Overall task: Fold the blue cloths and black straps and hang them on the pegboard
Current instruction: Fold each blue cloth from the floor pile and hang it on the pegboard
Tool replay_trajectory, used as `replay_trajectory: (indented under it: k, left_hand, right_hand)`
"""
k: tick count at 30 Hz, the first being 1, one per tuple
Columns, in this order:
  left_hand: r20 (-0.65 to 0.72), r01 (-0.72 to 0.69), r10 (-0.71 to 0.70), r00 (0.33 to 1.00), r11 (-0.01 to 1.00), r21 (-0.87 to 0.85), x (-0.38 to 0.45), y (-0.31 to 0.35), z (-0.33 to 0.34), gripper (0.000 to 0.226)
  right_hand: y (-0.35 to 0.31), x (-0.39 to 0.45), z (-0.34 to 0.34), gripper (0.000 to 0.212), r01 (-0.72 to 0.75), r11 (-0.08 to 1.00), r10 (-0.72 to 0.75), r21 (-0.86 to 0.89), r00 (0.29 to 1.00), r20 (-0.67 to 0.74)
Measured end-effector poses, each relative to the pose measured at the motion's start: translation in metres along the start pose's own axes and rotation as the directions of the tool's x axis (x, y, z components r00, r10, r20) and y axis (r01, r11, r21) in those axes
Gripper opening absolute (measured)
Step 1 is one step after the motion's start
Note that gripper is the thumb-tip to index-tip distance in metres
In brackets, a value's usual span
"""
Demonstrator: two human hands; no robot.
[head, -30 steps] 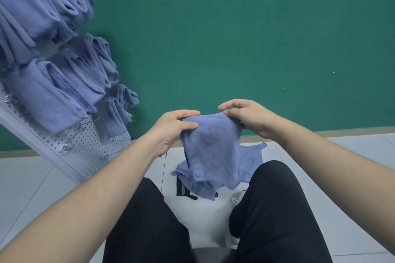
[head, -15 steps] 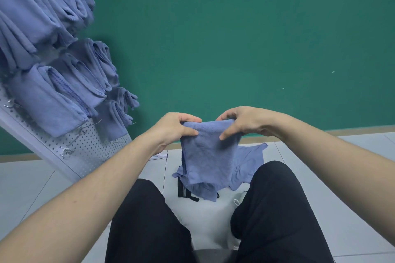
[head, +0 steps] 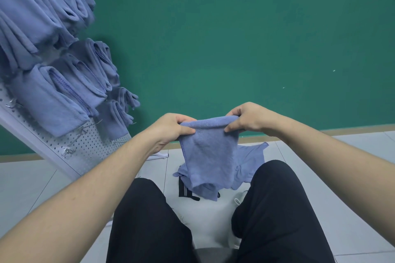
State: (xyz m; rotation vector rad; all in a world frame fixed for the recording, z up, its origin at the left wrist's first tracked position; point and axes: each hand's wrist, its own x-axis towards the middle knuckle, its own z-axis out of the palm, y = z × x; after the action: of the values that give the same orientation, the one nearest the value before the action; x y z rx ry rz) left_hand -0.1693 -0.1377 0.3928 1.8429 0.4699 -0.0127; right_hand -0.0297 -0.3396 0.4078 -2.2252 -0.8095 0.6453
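A folded blue cloth (head: 208, 151) hangs in front of me, held at its top fold. My left hand (head: 171, 129) pinches the left top corner and my right hand (head: 245, 118) pinches the right top corner. Under it, on the floor between my knees, lies a loose pile of blue cloth (head: 249, 162) with a black strap (head: 184, 191) partly hidden beneath. The white pegboard (head: 89, 145) leans at the left, with several folded blue cloths (head: 49, 100) hanging on its hooks.
A green wall (head: 235, 38) stands close ahead above a wooden skirting. The floor is pale tile (head: 27, 183). My legs in black trousers (head: 277, 209) fill the bottom of the view. Bare metal hooks (head: 68, 151) stick out low on the pegboard.
Both hands have dropped slightly and closed tighter on the cloth's top edge, which is now rolled over into a fold. The cloth hangs shorter.
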Motion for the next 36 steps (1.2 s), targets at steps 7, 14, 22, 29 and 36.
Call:
replay_trajectory:
  k: [7, 14, 22, 29, 36]
  left_hand:
    - [-0.177, -0.062, 0.095, 0.980, 0.981, 0.185, 0.006, -0.003, 0.000, 0.005]
    - [-0.307, -0.202, 0.154, 0.939, 0.971, -0.130, 0.007, -0.006, 0.004, 0.013]
    - [-0.473, -0.253, 0.023, 0.881, 0.867, -0.429, 0.004, 0.001, 0.035, 0.035]
    - [-0.569, -0.311, 0.038, 0.821, 0.866, -0.392, -0.007, -0.009, 0.051, 0.019]
    - [-0.533, -0.298, 0.010, 0.846, 0.838, -0.458, -0.014, -0.017, 0.076, 0.021]
  right_hand:
    - [0.002, 0.001, -0.003, 0.017, 0.024, 0.999, -0.020, 0.028, 0.991, -0.131]
    - [0.004, 0.001, 0.012, 0.025, 0.157, 0.928, -0.069, 0.339, 0.964, -0.257]
    - [-0.013, -0.006, 0.043, 0.033, 0.239, 0.867, -0.008, 0.438, 0.884, -0.467]
    - [-0.001, -0.005, 0.055, 0.032, 0.235, 0.807, -0.046, 0.541, 0.940, -0.339]
    - [-0.002, -0.005, 0.082, 0.027, 0.261, 0.883, 0.005, 0.390, 0.825, -0.565]
